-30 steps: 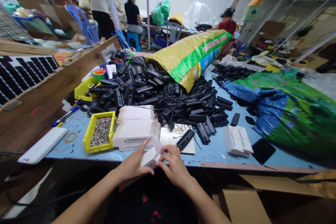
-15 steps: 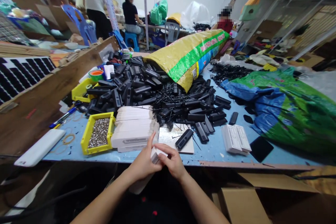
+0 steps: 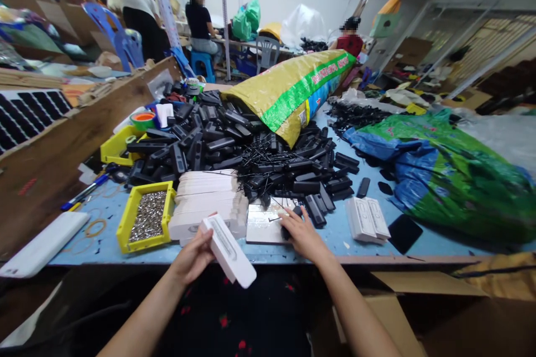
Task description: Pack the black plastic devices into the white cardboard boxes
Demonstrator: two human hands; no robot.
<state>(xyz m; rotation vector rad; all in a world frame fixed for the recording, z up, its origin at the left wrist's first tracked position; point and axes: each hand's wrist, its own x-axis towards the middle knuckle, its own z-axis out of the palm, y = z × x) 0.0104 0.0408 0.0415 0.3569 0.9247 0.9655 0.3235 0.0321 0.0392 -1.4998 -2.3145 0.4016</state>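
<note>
A small white box (image 3: 228,251) with a printed outline and an open flap at its lower end is gripped by my left hand (image 3: 195,254), above the table's front edge. My right hand (image 3: 302,232) lies over a black plastic device (image 3: 292,222) on the white tile (image 3: 262,223), its fingers around the device and partly hiding it. Just behind the left hand is a stack of flat white boxes (image 3: 209,201). Beyond both hands spreads a heap of black devices (image 3: 218,142) with thin black sticks on top.
A yellow bin (image 3: 146,217) of small metal parts sits left of the stack. Finished-looking white boxes (image 3: 367,220) and a black square (image 3: 405,234) lie at right, near a green and blue sack (image 3: 456,173). A yellow sack (image 3: 288,95) lies behind the heap. People are in the background.
My hands have moved apart. The left now holds the white box tilted, its printed face showing; the right has let go of it and reached right onto the black device. The view has shifted slightly.
</note>
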